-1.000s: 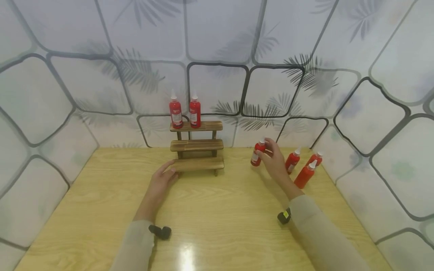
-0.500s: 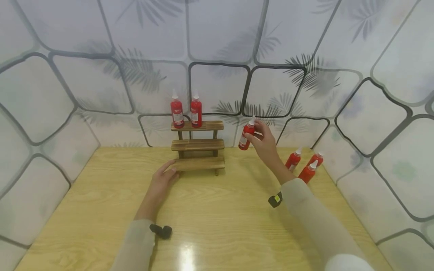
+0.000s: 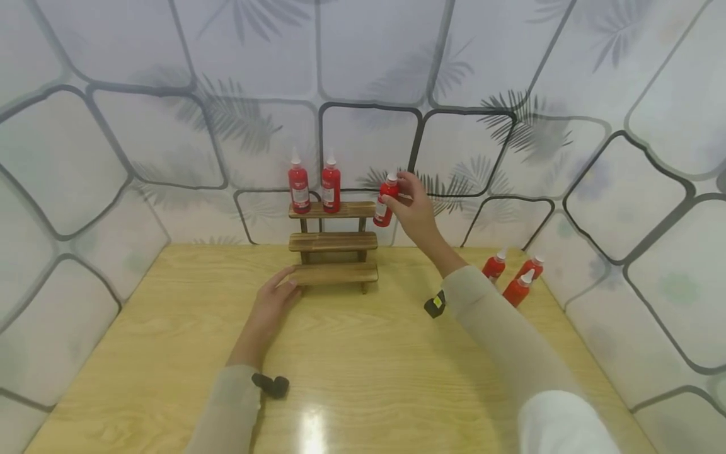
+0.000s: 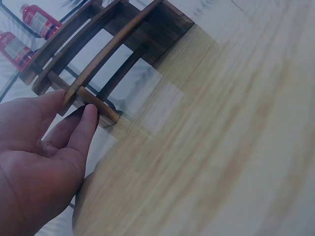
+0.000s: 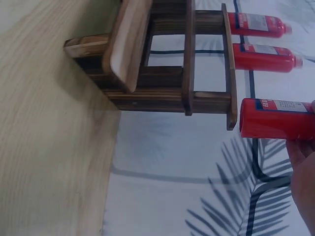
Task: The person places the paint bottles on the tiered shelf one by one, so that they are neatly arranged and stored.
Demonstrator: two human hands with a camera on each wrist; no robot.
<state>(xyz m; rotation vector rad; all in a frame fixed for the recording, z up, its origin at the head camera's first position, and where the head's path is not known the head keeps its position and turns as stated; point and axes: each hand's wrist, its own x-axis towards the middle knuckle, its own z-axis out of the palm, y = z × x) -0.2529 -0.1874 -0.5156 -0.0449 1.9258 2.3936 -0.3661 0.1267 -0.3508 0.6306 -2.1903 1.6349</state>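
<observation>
My right hand (image 3: 415, 211) grips a red squeeze bottle (image 3: 382, 205) with a white nozzle cap, held slightly tilted in the air at the right end of a three-step wooden stand's (image 3: 333, 240) top step. In the right wrist view the bottle (image 5: 275, 119) hangs just off that step, its base apart from the wood. Two similar red bottles, one (image 3: 299, 189) on the left and another (image 3: 331, 189) beside it, stand upright on the top step. With thumb and fingers, my left hand (image 3: 275, 302) holds the left end of the bottom step; the left wrist view shows the fingertips there.
Three more red bottles stand together at the right of the wooden table (image 3: 351, 366): one (image 3: 494, 267) nearest the stand, one (image 3: 530, 267) behind, one (image 3: 518, 289) in front. Patterned walls (image 3: 368, 145) enclose the back and sides.
My right hand has lifted the red bottle from low near the table and carried it up and left to the stand's top step. My left hand has stayed at the stand.
</observation>
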